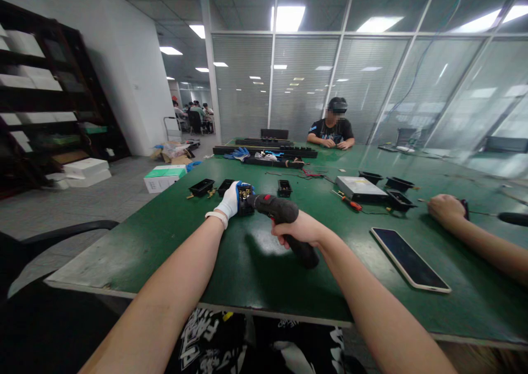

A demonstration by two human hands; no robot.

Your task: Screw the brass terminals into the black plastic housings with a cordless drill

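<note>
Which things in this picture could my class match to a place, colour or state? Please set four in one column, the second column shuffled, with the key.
Things
1. drill
2. glove
3. phone
4. table

Place, colour or state
A. lying face up, pale-edged
B. green all over its top
C. gripped in the right hand
D. worn on the left hand

Pairs: 1-C, 2-D, 3-A, 4-B
</note>
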